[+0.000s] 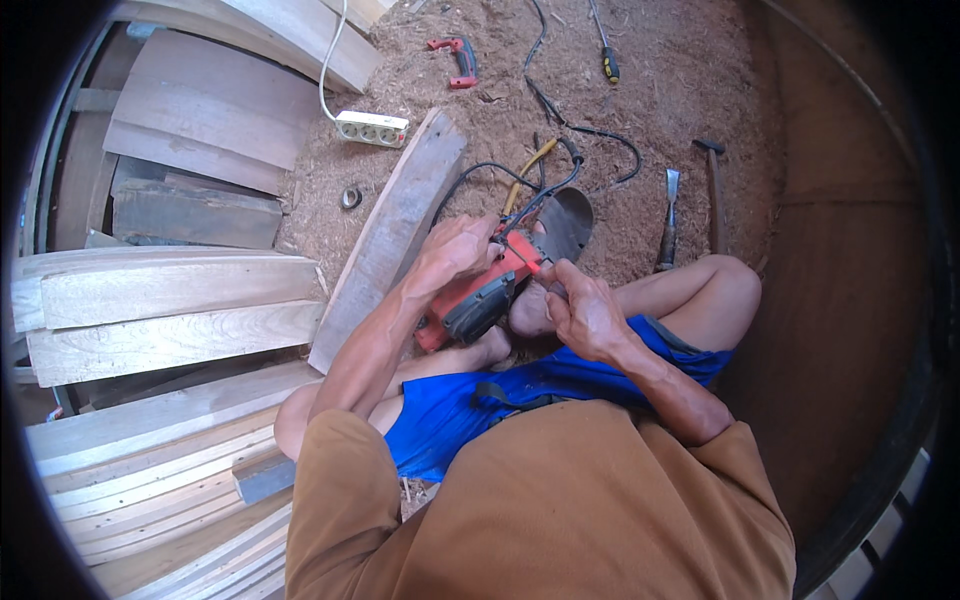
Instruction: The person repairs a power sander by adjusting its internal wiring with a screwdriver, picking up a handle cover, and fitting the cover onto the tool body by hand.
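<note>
A red and black corded power tool (pixel 480 295) rests between my bent legs, its exact kind unclear. A dark grey rounded plate (pixel 567 225) shows at its far end. My left hand (pixel 462 248) is closed at the tool's upper side, where black and yellow leads (pixel 530 175) come out; what its fingertips pinch is too small to make out. From the right, my right hand (pixel 585 308) is wrapped round a slim tool whose thin reddish part (pixel 526 260) points at the red body. Its handle is mostly hidden in my fingers.
Left of me lie a long plank (pixel 390 240) and stacked boards (pixel 180 310). Farther off are a power strip (pixel 372 128), a red and black handle piece (pixel 460 62), a tape roll (pixel 351 197) and a screwdriver (pixel 609 62). A chisel (pixel 669 220) and hammer (pixel 715 195) lie right.
</note>
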Demonstrator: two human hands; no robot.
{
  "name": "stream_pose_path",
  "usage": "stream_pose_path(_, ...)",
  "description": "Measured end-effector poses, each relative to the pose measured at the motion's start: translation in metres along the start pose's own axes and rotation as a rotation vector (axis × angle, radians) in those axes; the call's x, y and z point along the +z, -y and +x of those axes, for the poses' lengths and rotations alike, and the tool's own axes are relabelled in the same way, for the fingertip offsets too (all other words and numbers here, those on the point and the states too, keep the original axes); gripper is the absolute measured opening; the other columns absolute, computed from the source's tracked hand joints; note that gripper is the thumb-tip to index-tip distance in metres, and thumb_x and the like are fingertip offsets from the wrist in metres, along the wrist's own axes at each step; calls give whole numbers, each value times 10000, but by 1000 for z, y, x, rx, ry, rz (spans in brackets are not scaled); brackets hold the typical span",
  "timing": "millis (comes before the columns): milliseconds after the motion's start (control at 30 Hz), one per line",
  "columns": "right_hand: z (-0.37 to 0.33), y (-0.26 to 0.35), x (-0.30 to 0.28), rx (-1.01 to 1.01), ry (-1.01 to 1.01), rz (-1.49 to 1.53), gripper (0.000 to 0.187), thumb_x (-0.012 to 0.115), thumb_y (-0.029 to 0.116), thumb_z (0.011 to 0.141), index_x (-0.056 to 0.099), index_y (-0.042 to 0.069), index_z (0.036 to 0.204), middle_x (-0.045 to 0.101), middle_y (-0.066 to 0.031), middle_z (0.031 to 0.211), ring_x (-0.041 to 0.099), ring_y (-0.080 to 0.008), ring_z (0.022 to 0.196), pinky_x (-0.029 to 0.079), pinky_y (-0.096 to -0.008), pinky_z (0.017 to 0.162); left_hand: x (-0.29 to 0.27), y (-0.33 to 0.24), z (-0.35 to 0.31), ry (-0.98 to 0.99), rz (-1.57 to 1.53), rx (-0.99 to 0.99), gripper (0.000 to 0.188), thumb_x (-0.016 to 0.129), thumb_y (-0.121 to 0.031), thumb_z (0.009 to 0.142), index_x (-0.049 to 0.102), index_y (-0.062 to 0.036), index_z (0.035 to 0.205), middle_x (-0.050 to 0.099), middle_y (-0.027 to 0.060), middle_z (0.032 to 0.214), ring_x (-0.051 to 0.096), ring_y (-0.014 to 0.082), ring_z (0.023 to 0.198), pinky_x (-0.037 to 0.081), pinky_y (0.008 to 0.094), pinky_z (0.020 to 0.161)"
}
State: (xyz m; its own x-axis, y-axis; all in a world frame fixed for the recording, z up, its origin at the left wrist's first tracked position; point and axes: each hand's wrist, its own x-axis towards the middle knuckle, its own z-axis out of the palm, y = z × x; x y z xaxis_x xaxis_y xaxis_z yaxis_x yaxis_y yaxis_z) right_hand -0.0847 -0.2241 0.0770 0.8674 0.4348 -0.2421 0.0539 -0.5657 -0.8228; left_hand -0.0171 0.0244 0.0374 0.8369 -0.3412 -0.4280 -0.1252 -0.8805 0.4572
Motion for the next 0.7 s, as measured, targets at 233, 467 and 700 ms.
stream_pose_path(233, 3, -16, 7, 28, -78, 135, 260, 620, 59, 948, 628, 0, 1201, 724, -294, 1012, 716, -486, 994, 569, -522, 878, 3, 0, 2, -7, 29, -12, 415, 722, -332, 900, 673, -40, 1192, 752, 232, 982, 717, 448, 961, 560, 536, 835)
stream_pose_path(467, 10, 19, -12, 23, 170, -404, 303, 596, 104, 958, 573, 33, 1252, 715, -303, 924, 690, -537, 903, 536, -615, 834, 0, 2, 0, 8, -7, -35, 423, 737, -345, 901, 681, -41, 1189, 752, 228, 1002, 718, 433, 977, 558, 533, 840)
stream_pose_path(700, 7, 3, -3, 9, 29, -33, 307, 588, 73, 958, 580, -3, 1255, 703, -294, 902, 717, -472, 855, 552, -558, 769, 2, 3, 2, 21, -6, -44, 373, 747, -318, 896, 675, -46, 1140, 747, 221, 958, 717, 440, 952, 556, 537, 815)
